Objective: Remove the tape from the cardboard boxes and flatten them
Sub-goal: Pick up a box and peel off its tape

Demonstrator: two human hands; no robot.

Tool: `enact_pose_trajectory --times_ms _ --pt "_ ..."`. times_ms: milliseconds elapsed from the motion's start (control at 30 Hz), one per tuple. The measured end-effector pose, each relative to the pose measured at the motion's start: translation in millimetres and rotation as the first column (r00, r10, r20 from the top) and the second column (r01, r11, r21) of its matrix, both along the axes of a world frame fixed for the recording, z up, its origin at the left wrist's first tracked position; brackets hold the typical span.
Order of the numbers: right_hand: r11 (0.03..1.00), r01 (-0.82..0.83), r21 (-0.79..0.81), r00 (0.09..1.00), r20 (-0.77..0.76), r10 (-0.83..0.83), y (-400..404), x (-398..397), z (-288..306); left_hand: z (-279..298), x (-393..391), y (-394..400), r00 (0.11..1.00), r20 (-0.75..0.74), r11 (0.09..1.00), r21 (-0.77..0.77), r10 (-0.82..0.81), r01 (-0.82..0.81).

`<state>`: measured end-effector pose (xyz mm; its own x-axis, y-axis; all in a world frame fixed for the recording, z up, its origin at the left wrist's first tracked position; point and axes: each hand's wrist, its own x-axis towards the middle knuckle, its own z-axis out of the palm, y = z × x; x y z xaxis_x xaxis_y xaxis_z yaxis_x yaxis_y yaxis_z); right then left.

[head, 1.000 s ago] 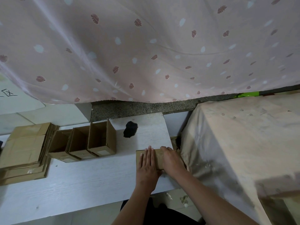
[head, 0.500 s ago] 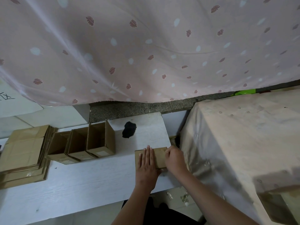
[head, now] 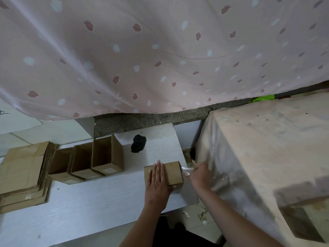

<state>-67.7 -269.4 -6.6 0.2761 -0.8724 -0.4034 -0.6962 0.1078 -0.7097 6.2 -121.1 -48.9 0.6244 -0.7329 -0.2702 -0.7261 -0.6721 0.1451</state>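
Cardboard box (head: pixel 171 172) at the table's right edge — left hand (head: pixel 157 184) flat on top, right hand (head: pixel 199 174) pinching clear tape (head: pixel 186 169).

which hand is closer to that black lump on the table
Left. The left hand lies flat on the box just below the black lump; the right hand pulls tape farther right.

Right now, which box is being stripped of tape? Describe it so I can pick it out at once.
On the white table, look at the right end, near the plastic-covered block. The closed box lies there under the flat left hand, while the right hand pulls clear tape off it. Unlike the three open boxes, it stands alone.
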Motion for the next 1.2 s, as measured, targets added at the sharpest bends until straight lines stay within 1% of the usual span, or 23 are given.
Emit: enact_pose_trajectory --times_ms 67,133,200,267,300,400,500,600,700,800,867,967,1100,1200 --pt "0.992 -0.124 -0.027 0.992 0.028 0.125 1.2 0.9 4.9 -0.3 -0.2 2.0 1.000 0.000 1.000 -0.012 0.000 0.000" --pt "0.967 -0.254 -0.010 0.965 0.072 0.254 2.3 4.2 11.5 0.1 0.6 4.1 1.000 0.003 1.000 -0.007 0.003 -0.003" --pt "0.930 -0.367 -0.003 0.929 0.048 0.367 1.0 6.4 14.7 3.0 2.5 3.9 1.000 0.001 1.000 0.002 0.008 -0.008" --pt "0.901 -0.434 0.017 0.901 0.037 0.433 0.9 7.0 17.7 9.8 5.2 -0.8 1.000 -0.017 1.000 0.000 -0.014 0.014" --pt "0.896 -0.443 0.030 0.896 0.057 0.441 1.7 8.5 19.7 13.5 7.1 -4.3 0.999 -0.029 0.999 -0.013 -0.034 0.034" --pt "0.901 -0.432 0.036 0.893 0.158 0.421 5.6 15.4 28.0 23.8 14.2 -13.9 0.998 -0.018 0.996 -0.067 -0.061 0.060" --pt "0.913 -0.405 0.048 0.891 0.247 0.382 4.7 21.6 37.5 30.7 25.6 -18.5 0.998 -0.054 0.981 -0.192 -0.020 0.009" --pt "0.928 -0.368 0.063 0.895 0.292 0.336 2.3 23.5 42.0 33.7 32.1 -16.0 0.986 -0.168 0.942 -0.330 0.005 -0.061" --pt "0.936 -0.347 0.059 0.903 0.292 0.316 1.4 22.1 41.1 31.3 29.8 -9.3 0.944 -0.328 0.902 -0.394 0.042 -0.177" --pt "0.943 -0.332 0.032 0.910 0.273 0.311 0.5 18.7 37.6 22.4 26.0 1.2 0.923 -0.376 0.885 -0.399 0.082 -0.241" --pt "0.938 -0.344 0.044 0.907 0.272 0.320 -0.8 18.0 34.3 17.3 24.3 6.7 0.910 -0.400 0.883 -0.380 0.113 -0.277" --pt "0.909 -0.389 0.153 0.897 0.288 0.335 -1.9 20.1 31.9 14.5 23.1 9.9 0.903 -0.408 0.885 -0.363 0.132 -0.293" --pt "0.835 -0.445 0.324 0.882 0.321 0.345 2.9 24.4 31.6 12.6 22.3 14.0 0.925 -0.349 0.910 -0.316 0.150 -0.267" --pt "0.762 -0.436 0.479 0.885 0.382 0.267 6.6 27.7 32.5 8.5 21.5 17.0 0.933 -0.332 0.928 -0.285 0.139 -0.240"
